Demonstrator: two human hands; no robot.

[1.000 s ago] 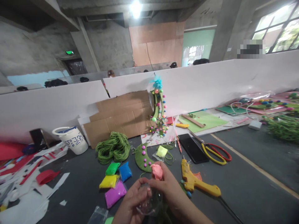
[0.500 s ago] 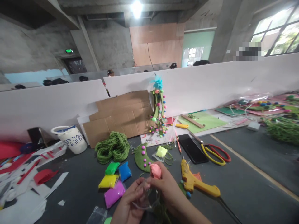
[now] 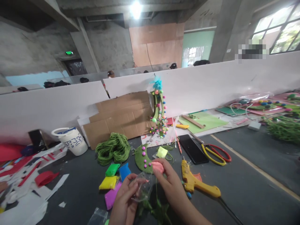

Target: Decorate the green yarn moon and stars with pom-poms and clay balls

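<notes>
My right hand [image 3: 172, 184] pinches a lump of pink clay [image 3: 158, 166] between thumb and fingers, low in the middle of the view. My left hand [image 3: 124, 201] holds a crumpled clear plastic bag [image 3: 143, 187] just left of it. A green leafy piece [image 3: 156, 212] lies under both hands. Bagged clay in green, blue, yellow [image 3: 109, 182] and magenta sits to the left of my hands. A green felt crescent with pink dots [image 3: 143, 158] lies just beyond them.
A yellow glue gun [image 3: 198, 184] lies right of my hands, with a black phone [image 3: 193, 149] and yellow-red scissors [image 3: 214, 153] beyond. A green cord coil [image 3: 113, 147], white bucket [image 3: 70, 140], cardboard sheets [image 3: 119, 118] and a pom-pom ornament [image 3: 159, 109] stand by the white partition.
My right hand has lifted the pink clay up and away from the bag. My left hand has risen with the bag, uncovering the green leafy piece beneath.
</notes>
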